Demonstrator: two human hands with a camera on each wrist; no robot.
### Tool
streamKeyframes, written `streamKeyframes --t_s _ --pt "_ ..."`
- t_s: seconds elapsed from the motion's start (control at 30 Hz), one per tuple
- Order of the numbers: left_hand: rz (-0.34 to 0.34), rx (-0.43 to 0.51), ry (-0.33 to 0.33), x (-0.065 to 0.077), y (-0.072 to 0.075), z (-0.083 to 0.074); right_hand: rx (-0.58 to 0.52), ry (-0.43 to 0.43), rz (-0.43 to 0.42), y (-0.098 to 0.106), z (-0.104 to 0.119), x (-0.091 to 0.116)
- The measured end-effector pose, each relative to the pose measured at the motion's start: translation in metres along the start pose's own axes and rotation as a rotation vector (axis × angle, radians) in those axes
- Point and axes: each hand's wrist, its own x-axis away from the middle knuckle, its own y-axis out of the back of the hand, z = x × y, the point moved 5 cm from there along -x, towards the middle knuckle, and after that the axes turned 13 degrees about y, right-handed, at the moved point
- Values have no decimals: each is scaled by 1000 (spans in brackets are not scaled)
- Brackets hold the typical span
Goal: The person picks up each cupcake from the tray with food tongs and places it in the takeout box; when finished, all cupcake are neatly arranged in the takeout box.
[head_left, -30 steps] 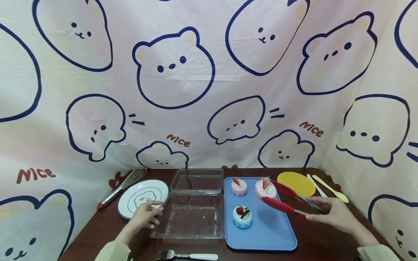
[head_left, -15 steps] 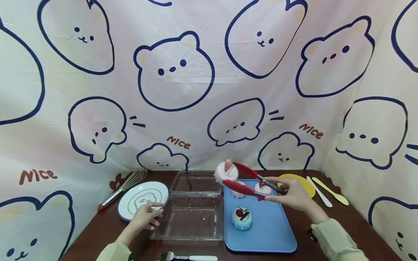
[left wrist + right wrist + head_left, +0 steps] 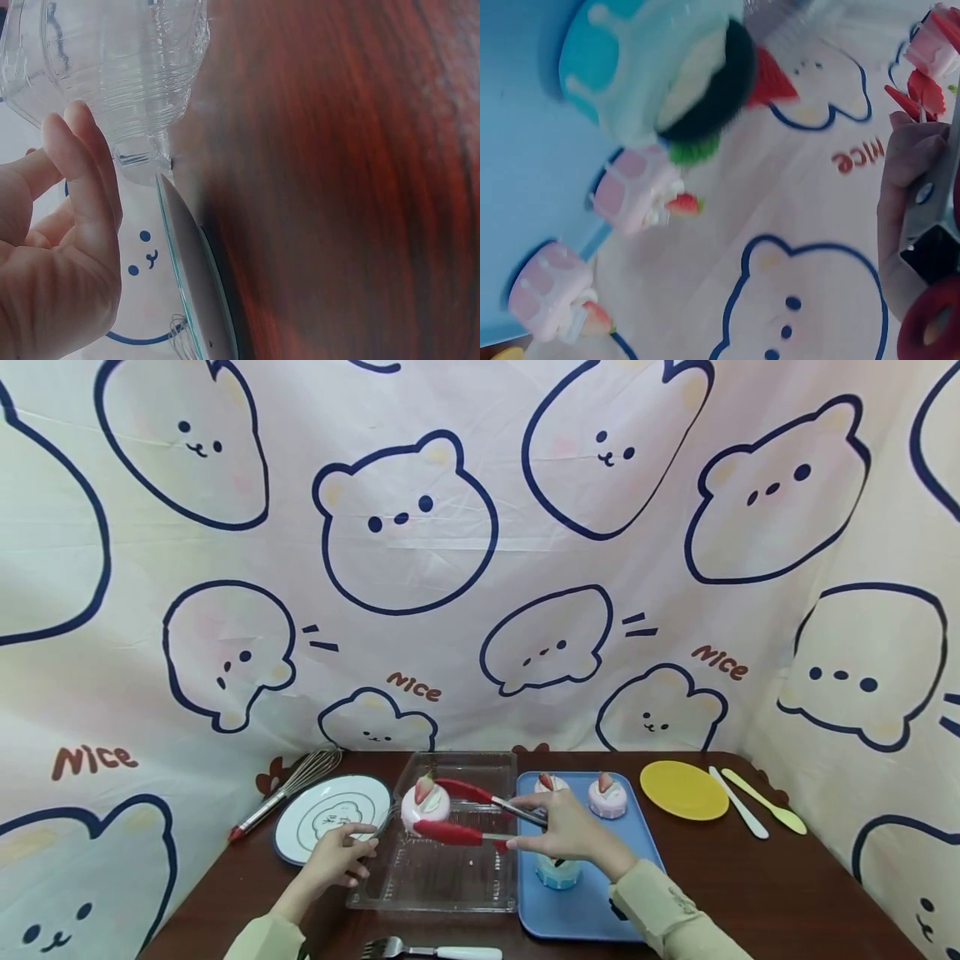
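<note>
My right hand (image 3: 570, 828) grips red-tipped tongs (image 3: 453, 833), which pinch a pink toy cake (image 3: 420, 814) topped with a strawberry. The cake is held over the clear plastic container (image 3: 427, 872), whose lid (image 3: 480, 768) lies folded back. Beside the container's left edge, my left hand (image 3: 337, 857) keeps its fingers loosely bent, fingertips close to the rim. On the blue tray (image 3: 585, 922) stand two smaller pink cakes, one at the right (image 3: 551, 289) and another (image 3: 634, 187) further left. A blue cake (image 3: 557, 875) sits nearer me, partly hidden by my right hand.
Left of the container lies a white plate (image 3: 296, 818) with a whisk (image 3: 288, 789) behind it. A fork (image 3: 450, 952) rests at the front edge. Right of the tray are a yellow plate (image 3: 684, 789), a white knife (image 3: 742, 806) and a pale yellow spoon (image 3: 768, 802).
The tongs have lifted the pink cake off the tray and carried it left over the container, lower now than half a second ago. My left hand stays in place.
</note>
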Motion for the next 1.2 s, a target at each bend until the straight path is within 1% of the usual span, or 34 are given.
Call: streamKeyframes --t_s 0.07,0.17,0.23,0.33,0.4,0.47,0.63,0.7,0.83,0.93,1.07,1.2 --pt "-2 -2 3 0 0 1 15 -22 52 -9 1 -2" --pt "-3 -4 -6 0 0 1 42 -42 102 -20 2 -5" --pt "-3 -8 -23 -1 0 0 73 -39 121 -24 3 -8" --pt "2 -10 -48 -2 1 -2 115 -11 140 -30 4 -12" --pt "4 -8 -58 -3 2 -2 141 6 146 -34 4 -15" --pt "-1 -4 -60 -3 2 -2 150 4 154 -38 4 -18" --pt "-12 -4 -53 0 1 -1 118 -50 171 -49 3 -22" --pt "-3 -4 -53 0 0 0 122 -44 169 -53 3 -24" --pt "8 1 -52 -1 -2 -1 195 2 149 -58 3 -26" --pt "7 -6 -44 -2 -3 -1 247 2 141 -62 1 -26" --pt "-1 -15 -30 -3 -3 1 250 -25 142 -65 1 -26" --pt "-7 -14 -36 -3 -2 1 248 -35 154 -68 3 -30"
